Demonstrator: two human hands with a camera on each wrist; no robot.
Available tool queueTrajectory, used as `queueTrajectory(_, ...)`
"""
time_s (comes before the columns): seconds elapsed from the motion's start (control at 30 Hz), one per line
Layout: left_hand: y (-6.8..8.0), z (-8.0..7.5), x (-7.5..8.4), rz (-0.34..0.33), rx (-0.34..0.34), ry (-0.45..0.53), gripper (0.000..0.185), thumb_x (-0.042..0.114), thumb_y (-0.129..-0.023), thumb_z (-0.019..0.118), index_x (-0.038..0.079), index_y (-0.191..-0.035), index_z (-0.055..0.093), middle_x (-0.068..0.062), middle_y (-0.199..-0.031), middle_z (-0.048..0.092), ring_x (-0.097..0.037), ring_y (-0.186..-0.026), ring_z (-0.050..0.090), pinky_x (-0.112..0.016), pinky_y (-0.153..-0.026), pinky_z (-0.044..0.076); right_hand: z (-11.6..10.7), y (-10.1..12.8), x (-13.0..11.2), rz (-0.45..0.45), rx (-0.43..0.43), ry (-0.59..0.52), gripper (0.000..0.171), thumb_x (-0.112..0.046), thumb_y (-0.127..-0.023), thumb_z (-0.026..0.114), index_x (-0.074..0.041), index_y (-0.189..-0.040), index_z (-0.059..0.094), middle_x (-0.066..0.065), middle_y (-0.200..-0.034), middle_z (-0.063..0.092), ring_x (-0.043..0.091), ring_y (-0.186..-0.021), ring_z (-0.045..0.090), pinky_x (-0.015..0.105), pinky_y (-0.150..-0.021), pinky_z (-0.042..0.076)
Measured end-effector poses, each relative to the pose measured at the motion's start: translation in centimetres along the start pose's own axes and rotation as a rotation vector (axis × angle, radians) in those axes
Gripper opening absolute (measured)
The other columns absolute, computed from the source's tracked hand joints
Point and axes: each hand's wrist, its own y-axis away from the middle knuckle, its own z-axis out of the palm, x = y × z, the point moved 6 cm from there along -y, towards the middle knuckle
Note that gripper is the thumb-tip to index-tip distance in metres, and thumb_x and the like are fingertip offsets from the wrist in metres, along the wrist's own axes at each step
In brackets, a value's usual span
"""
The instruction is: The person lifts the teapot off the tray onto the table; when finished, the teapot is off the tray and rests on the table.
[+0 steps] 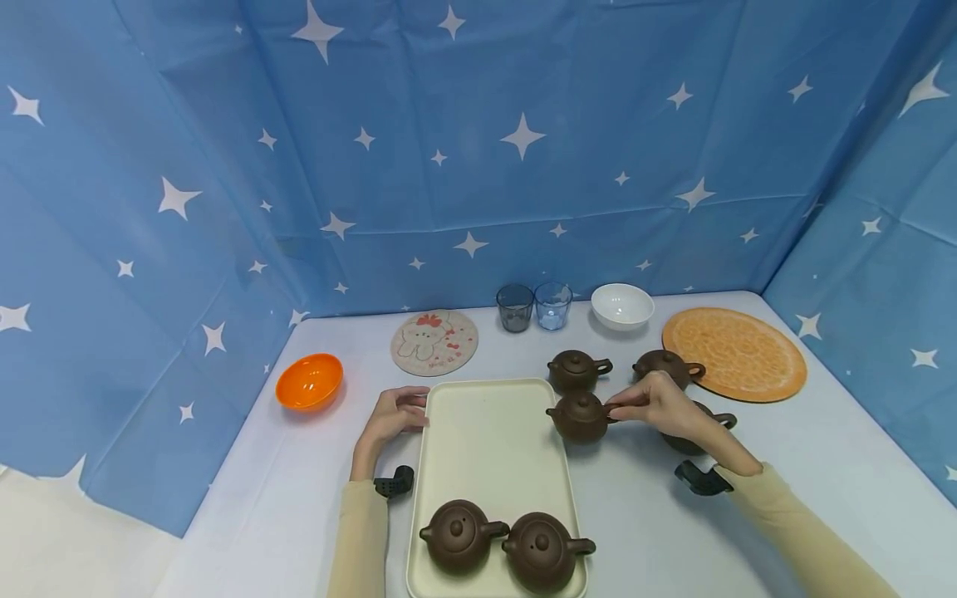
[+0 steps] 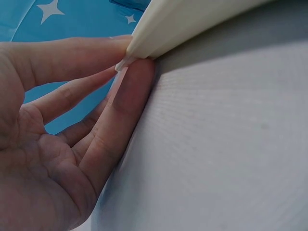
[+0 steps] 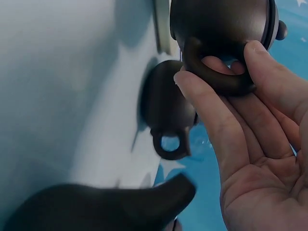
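Brown teapot (image 1: 580, 418) held near tray edge (image 1: 568, 486).

l hand (image 1: 392, 415) pinches, r hand (image 1: 661, 407) pinches too; r forearm (image 1: 800, 519) angled inwd.

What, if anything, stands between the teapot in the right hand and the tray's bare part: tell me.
Only the low edge of the tray, beside the teapot in the right hand; nothing else visible. Two other teapots sit at its near end.
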Motion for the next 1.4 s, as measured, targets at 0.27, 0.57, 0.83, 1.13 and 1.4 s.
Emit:
queueTrajectory(0.27, 1.9, 0.3, 2.7, -0.015, -0.049, 0.019, 0.057, -0.016, -0.072, 0.065, -0.013, -0.127, 0.052, -0.03, -0.111, 0.058, -0.02, -0.077, 0.065, -0.037, -0.072, 0.061, -0.2, 0.7, 0.8, 0.039, -0.023, -0.042, 0.015, -0.004, -0.083, 0.072, 0.004, -0.095, 0.075, 0.011, -0.087, 0.074, 0.002, -0.077, 0.065, 0.017, -0.063, 0.052)
queueTrajectory(0.57, 1.1, 0.1, 1.5, -0.012, -0.048, 0.04, 0.058, -0.017, -0.072, 0.065, -0.013, -0.128, 0.052, -0.031, -0.111, 0.058, -0.02, -0.077, 0.065, -0.038, -0.071, 0.061, -0.1, 0.8, 0.8, 0.043, -0.024, -0.023, 0.015, -0.005, -0.082, 0.073, 0.003, -0.094, 0.075, 0.01, -0.086, 0.074, 0.006, -0.078, 0.067, 0.018, -0.064, 0.053)
queueTrajectory(0.83, 0.3, 0.1, 0.1, -0.013, -0.013, 0.014, 0.057, -0.013, -0.073, 0.068, -0.008, -0.128, 0.054, -0.026, -0.112, 0.059, -0.017, -0.076, 0.064, -0.035, -0.07, 0.061, -0.1, 0.9, 1.2, 0.075, -0.025, -0.026, 0.015, -0.005, -0.082, 0.073, 0.003, -0.095, 0.075, 0.009, -0.087, 0.074, 0.005, -0.08, 0.067, 0.018, -0.064, 0.053)
queueTrajectory(1.13, 0.2, 0.0, -0.1, -0.013, -0.003, 0.016, 0.056, -0.014, -0.072, 0.067, -0.007, -0.127, 0.057, -0.024, -0.11, 0.06, -0.017, -0.075, 0.064, -0.035, -0.069, 0.061, 0.1, 0.8, 1.4, 0.076, -0.044, 0.036, 0.015, -0.006, -0.081, 0.073, 0.002, -0.093, 0.076, 0.008, -0.086, 0.074, 0.004, -0.077, 0.066, 0.018, -0.061, 0.051)
queueTrajectory(1.4, 0.2, -0.1, -0.1, -0.012, 0.01, -0.004, 0.055, -0.014, -0.071, 0.067, -0.005, -0.125, 0.059, -0.021, -0.106, 0.062, -0.018, -0.075, 0.065, -0.035, -0.069, 0.061, 0.1, 0.6, 1.2, 0.093, -0.065, 0.073, 0.013, -0.004, -0.08, 0.074, 0.001, -0.091, 0.077, 0.007, -0.084, 0.074, 0.001, -0.067, 0.059, 0.017, -0.054, 0.045)
